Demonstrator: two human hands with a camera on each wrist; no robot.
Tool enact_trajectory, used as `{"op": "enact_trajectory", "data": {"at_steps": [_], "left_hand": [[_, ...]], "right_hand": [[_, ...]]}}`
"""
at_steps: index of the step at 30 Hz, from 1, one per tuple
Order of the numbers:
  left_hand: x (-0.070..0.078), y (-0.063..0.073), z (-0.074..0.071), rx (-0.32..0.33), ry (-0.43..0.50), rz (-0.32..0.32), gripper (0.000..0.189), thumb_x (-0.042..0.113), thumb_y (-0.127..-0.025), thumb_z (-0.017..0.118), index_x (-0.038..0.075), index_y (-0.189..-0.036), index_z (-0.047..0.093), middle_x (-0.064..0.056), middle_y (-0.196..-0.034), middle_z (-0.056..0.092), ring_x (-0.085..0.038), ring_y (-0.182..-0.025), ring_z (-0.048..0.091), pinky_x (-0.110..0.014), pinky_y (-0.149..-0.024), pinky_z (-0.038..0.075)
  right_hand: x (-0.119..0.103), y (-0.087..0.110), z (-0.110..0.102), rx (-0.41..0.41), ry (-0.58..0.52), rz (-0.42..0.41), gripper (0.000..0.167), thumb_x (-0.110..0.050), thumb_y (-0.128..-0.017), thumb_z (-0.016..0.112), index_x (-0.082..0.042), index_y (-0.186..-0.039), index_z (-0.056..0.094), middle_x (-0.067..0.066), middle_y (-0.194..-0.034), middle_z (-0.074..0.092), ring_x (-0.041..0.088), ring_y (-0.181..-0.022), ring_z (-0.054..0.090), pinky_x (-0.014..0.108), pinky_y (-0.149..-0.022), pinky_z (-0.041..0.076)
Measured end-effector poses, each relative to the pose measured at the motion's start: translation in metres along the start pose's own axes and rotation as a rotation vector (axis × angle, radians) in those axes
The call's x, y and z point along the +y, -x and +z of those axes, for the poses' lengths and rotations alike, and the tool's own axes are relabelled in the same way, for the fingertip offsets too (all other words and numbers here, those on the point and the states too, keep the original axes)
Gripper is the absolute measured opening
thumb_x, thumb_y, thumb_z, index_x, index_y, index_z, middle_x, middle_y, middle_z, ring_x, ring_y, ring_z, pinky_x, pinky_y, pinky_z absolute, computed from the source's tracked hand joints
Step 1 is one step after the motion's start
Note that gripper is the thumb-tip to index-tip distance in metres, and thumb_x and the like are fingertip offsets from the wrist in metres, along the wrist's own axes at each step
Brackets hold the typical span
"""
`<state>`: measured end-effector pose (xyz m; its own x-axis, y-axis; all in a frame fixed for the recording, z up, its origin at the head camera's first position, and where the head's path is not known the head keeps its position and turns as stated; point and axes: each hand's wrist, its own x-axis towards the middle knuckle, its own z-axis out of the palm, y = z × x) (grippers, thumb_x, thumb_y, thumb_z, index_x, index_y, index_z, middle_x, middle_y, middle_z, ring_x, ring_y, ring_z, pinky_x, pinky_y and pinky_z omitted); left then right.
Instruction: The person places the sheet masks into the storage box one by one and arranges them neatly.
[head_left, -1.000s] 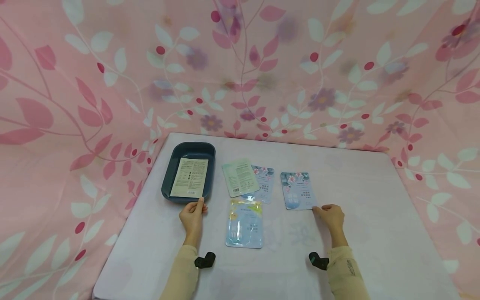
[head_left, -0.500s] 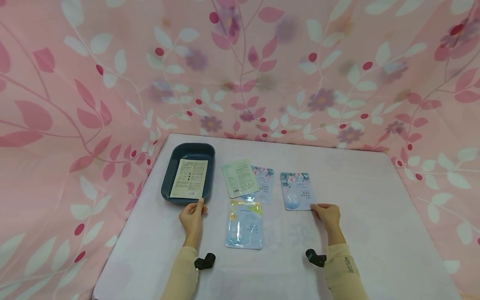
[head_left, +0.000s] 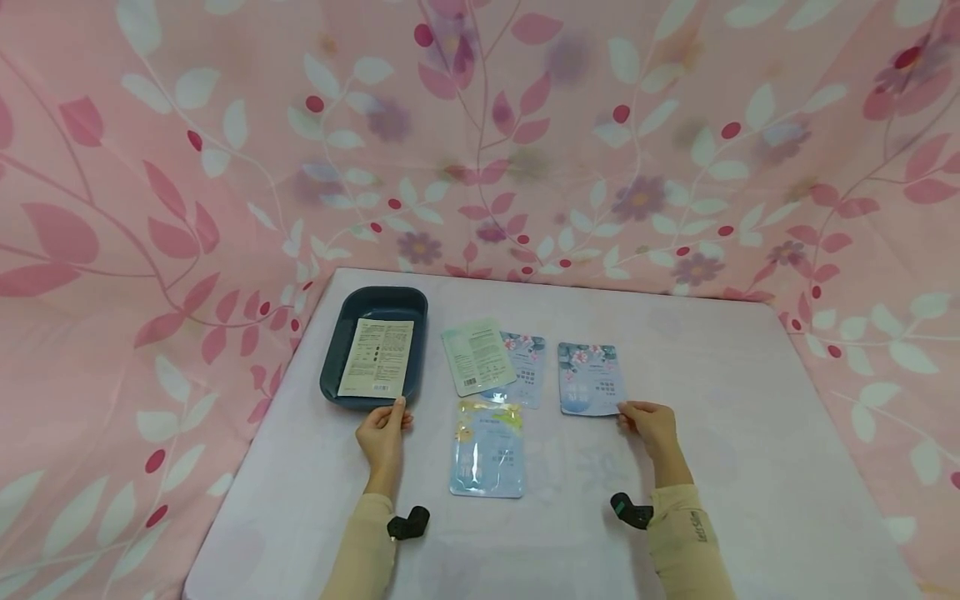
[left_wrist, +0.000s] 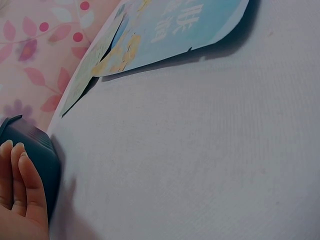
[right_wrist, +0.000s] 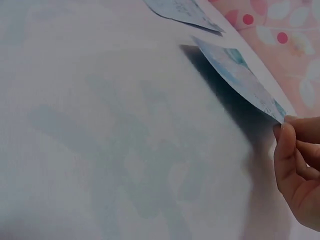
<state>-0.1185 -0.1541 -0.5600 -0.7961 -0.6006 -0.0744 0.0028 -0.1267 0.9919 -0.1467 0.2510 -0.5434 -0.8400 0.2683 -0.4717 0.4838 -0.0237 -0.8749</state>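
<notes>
My right hand (head_left: pixel 651 423) pinches the near right corner of a blue flower-printed sheet-mask packet (head_left: pixel 591 379). In the right wrist view the packet (right_wrist: pixel 245 80) slants up off the cloth, a dark shadow beneath it. My left hand (head_left: pixel 382 435) holds the near rim of a dark blue rectangular tray (head_left: pixel 330 375), its thumb at the rim. The left wrist view shows that hand's fingers (left_wrist: pixel 34 185) along the tray's outer wall (left_wrist: pixel 37 145). A cream packet (head_left: pixel 377 358), printed with text, lies in the tray.
Between the hands lie a pale green packet (head_left: pixel 478 357), partly over another blue flower-printed packet (head_left: pixel 531 375), and a blue packet with a yellow top (head_left: pixel 487 454). A white cloth covers the table (head_left: pixel 735 500). Pink floral fabric (head_left: pixel 480 133) hangs behind.
My right hand has shifted slightly left, and the near edge of the packet in its fingers has risen off the table. The left hand and tray stay in place.
</notes>
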Motion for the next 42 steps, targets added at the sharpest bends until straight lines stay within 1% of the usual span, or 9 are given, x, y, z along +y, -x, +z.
{"op": "enact_trajectory", "data": {"at_steps": [4, 8, 13, 20, 24, 28, 33, 38, 42], "left_hand": [[0.000, 0.000, 0.000, 0.001, 0.007, 0.004, 0.028, 0.009, -0.085, 0.070, -0.017, -0.081, 0.062, -0.004, -0.063, 0.065, -0.005, -0.052, 0.061, -0.019, -0.052, 0.056], [0.000, 0.000, 0.000, 0.005, 0.014, 0.009, 0.028, 0.009, -0.085, 0.070, -0.017, -0.081, 0.061, -0.001, -0.061, 0.065, -0.005, -0.052, 0.061, -0.019, -0.051, 0.056], [0.000, 0.000, 0.001, 0.007, 0.013, 0.001, 0.029, 0.010, -0.085, 0.071, -0.017, -0.081, 0.062, -0.005, -0.063, 0.066, -0.005, -0.052, 0.062, -0.019, -0.051, 0.056], [0.000, -0.001, 0.002, 0.000, 0.020, -0.022, 0.028, 0.010, -0.084, 0.071, -0.016, -0.081, 0.062, -0.025, -0.072, 0.066, -0.007, -0.053, 0.062, -0.020, -0.052, 0.056], [0.003, 0.000, 0.000, -0.017, 0.022, -0.031, 0.025, 0.007, -0.085, 0.070, -0.016, -0.081, 0.063, -0.028, -0.074, 0.066, -0.010, -0.054, 0.064, -0.024, -0.053, 0.057], [0.015, 0.005, 0.000, -0.031, 0.009, -0.026, 0.022, 0.003, -0.085, 0.068, -0.018, -0.081, 0.062, -0.030, -0.075, 0.065, -0.013, -0.055, 0.064, -0.027, -0.055, 0.058], [0.029, 0.012, 0.001, -0.027, -0.005, -0.029, 0.022, 0.003, -0.086, 0.067, -0.019, -0.082, 0.061, -0.027, -0.073, 0.066, -0.012, -0.055, 0.064, -0.027, -0.056, 0.059], [0.031, 0.013, 0.000, -0.034, -0.005, -0.033, 0.024, 0.004, -0.086, 0.067, -0.019, -0.082, 0.061, -0.032, -0.078, 0.064, -0.015, -0.057, 0.065, -0.028, -0.058, 0.059], [0.029, 0.013, 0.000, -0.035, -0.001, -0.041, 0.024, 0.004, -0.086, 0.068, -0.018, -0.082, 0.061, -0.035, -0.080, 0.063, -0.017, -0.058, 0.066, -0.028, -0.058, 0.059]], "right_hand": [[-0.012, 0.005, -0.003, -0.138, -0.136, -0.014, 0.022, -0.002, -0.091, 0.060, 0.010, -0.109, 0.055, 0.001, -0.074, 0.066, 0.007, -0.066, 0.062, 0.019, -0.064, 0.056], [-0.027, 0.011, -0.001, -0.237, -0.253, -0.053, 0.003, -0.001, -0.091, 0.060, -0.002, -0.092, 0.063, 0.002, -0.077, 0.066, 0.008, -0.069, 0.064, 0.018, -0.068, 0.056], [-0.047, 0.016, 0.006, -0.283, -0.352, -0.095, 0.015, 0.002, -0.090, 0.060, -0.008, -0.081, 0.067, 0.004, -0.076, 0.065, 0.009, -0.067, 0.063, 0.017, -0.066, 0.056], [-0.066, 0.021, 0.016, -0.311, -0.369, -0.154, 0.018, 0.002, -0.090, 0.059, -0.008, -0.080, 0.070, 0.002, -0.074, 0.065, 0.008, -0.066, 0.063, 0.016, -0.064, 0.056], [-0.073, 0.025, 0.020, -0.330, -0.375, -0.196, 0.022, 0.005, -0.090, 0.058, -0.008, -0.079, 0.071, 0.002, -0.073, 0.065, 0.008, -0.064, 0.063, 0.016, -0.064, 0.056], [-0.081, 0.029, 0.023, -0.347, -0.365, -0.242, 0.024, 0.006, -0.090, 0.057, -0.009, -0.078, 0.072, 0.001, -0.073, 0.065, 0.007, -0.064, 0.062, 0.016, -0.063, 0.055], [-0.094, 0.035, 0.029, -0.364, -0.336, -0.288, 0.023, 0.005, -0.089, 0.060, -0.010, -0.078, 0.073, 0.001, -0.074, 0.065, 0.007, -0.064, 0.062, 0.015, -0.062, 0.055], [-0.107, 0.039, 0.036, -0.389, -0.311, -0.326, 0.020, 0.003, -0.088, 0.061, -0.010, -0.080, 0.074, 0.001, -0.074, 0.067, 0.007, -0.064, 0.063, 0.016, -0.063, 0.056], [-0.114, 0.041, 0.044, -0.422, -0.325, -0.347, 0.021, 0.005, -0.088, 0.060, -0.009, -0.082, 0.074, 0.001, -0.075, 0.068, 0.008, -0.065, 0.064, 0.017, -0.064, 0.056]]}}
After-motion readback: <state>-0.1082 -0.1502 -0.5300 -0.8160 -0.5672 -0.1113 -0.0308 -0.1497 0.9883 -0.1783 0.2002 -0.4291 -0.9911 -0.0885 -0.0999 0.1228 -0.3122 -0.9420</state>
